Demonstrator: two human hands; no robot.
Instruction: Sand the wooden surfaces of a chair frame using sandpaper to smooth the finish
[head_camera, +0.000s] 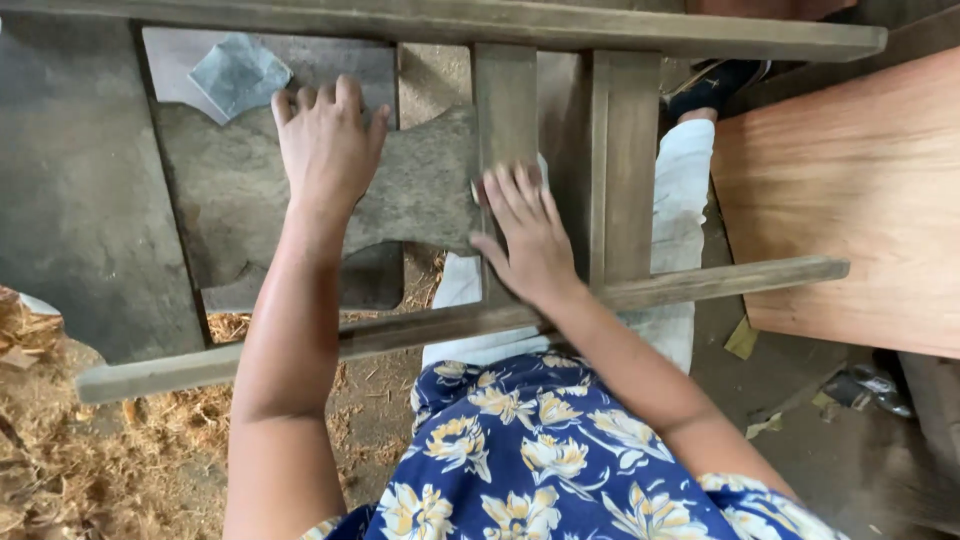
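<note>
Concrete floor (80, 200) fills the left side and bottom right, with wood shavings (60, 440) piled at its lower left corner. Reddish plywood sheet (850, 190) lies at the right edge. Grey wooden chair frame (620, 30) lies across the person's lap: long rail along the top, another rail (720, 280) running from lower left to right, two upright slats (625, 160) between them. Carved back panel (420, 190) with curved edges sits in the frame's left half, just above the lower rail. Person wears a blue dress with yellow flowers (540, 450) at bottom centre; one leg in a white trouser leg (685, 180) stretches under the frame toward the top right, dark shoe (715, 85) at its end. Left hand (325, 150) flat, palm down, fingers spread on the carved panel near its upper left, not gripping. Right hand (530, 235) flat, fingers extended, pressing where the panel meets the inner slat (505, 100); slightly blurred, cannot tell if something is under the palm. Small grey sandpaper piece (238, 75) lies on the floor beyond the left hand, near the frame's top left corner, apart from the fingers.
</note>
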